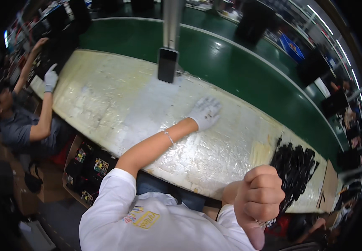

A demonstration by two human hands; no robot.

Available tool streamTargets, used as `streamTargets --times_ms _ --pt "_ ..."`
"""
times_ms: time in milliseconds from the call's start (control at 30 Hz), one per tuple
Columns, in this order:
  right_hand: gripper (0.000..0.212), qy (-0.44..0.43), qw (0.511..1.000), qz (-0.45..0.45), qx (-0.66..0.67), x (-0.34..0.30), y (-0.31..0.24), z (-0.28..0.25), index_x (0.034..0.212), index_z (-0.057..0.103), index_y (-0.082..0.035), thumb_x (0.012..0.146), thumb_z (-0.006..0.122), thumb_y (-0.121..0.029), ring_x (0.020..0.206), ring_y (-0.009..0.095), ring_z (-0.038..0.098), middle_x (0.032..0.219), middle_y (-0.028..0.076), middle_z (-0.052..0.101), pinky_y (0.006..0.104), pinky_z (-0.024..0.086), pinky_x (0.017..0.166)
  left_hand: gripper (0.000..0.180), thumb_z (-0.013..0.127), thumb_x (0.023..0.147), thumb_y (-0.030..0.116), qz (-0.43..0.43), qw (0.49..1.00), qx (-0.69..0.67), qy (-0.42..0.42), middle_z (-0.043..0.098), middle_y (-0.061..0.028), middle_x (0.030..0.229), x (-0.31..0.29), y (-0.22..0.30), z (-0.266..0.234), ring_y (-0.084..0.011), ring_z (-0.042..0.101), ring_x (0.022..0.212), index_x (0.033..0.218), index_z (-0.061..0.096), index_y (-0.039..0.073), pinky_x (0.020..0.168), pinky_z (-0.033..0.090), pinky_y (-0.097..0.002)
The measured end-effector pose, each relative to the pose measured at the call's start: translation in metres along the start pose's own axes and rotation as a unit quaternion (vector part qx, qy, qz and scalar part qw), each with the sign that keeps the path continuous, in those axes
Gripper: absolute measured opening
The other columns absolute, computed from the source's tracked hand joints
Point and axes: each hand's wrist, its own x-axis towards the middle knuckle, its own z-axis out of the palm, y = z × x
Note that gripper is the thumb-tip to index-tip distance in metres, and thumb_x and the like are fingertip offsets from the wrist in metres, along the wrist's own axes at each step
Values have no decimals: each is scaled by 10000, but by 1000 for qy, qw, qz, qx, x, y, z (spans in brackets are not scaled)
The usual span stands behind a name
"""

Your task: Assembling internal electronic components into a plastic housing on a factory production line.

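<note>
My left hand [206, 113], in a white glove with dark smudges, rests flat on the film-covered table [118, 96], its fingers spread and nothing in them. A thin bracelet circles that wrist. Close to the camera, at the lower right, my bare right hand [261, 194] is raised above the near edge of the table. Its fingers are curled into a fist and the thumb points down; no object shows in it. Behind this fist lies a heap of black, cable-like strands [294, 167] on the right part of the table.
A phone [167, 65] is fixed to a metal post [171, 25] at the table's far edge. Past it runs a green surface [122, 35] with black units beyond. A co-worker [26, 117] sits at the left. A carton of circuit boards [69, 157] stands below the near edge.
</note>
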Motion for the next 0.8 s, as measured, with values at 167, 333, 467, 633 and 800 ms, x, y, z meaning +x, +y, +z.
streamTargets --times_ms 167,333,467,633,800 --pt "378 148 972 -69 -167 -10 -18 33 613 518 -77 904 516 -318 380 109 317 514 1 428 251 264 375 496 416 962 385 -1 1000 -13 22 419 -113 1474 -5 0 11 -277 304 1412 1358 505 100 1179 160 -415" --pt "615 262 930 -223 -131 -2 -66 26 889 606 -13 892 499 -618 656 172 544 744 72 581 370 528 710 506 439 950 394 -3 999 -50 -14 404 -119 1486 -13 3 -2 -283 322 1403 1354 507 97 1173 195 -400" --pt "570 246 922 -251 -162 19 -76 50 1096 617 -14 894 524 -539 833 205 527 962 91 620 406 467 823 530 413 956 419 -2 960 -97 -263 429 -171 1453 -23 24 -83 -302 355 1379 1309 548 48 1143 259 -401" --pt "550 187 917 -305 -175 34 -97 49 1197 545 -4 894 531 -462 1031 271 416 1147 133 512 482 350 932 458 624 868 306 50 976 -32 210 524 -136 1352 -108 -5 -183 -315 444 1293 1256 584 65 1099 329 -417" --pt "567 134 896 -364 -214 31 -149 17 1298 473 5 893 538 -386 1230 336 305 1331 176 404 559 233 1040 482 742 723 172 -203 707 279 618 534 -186 1201 -199 -172 -254 -351 447 1219 1136 557 5 1060 339 -474"
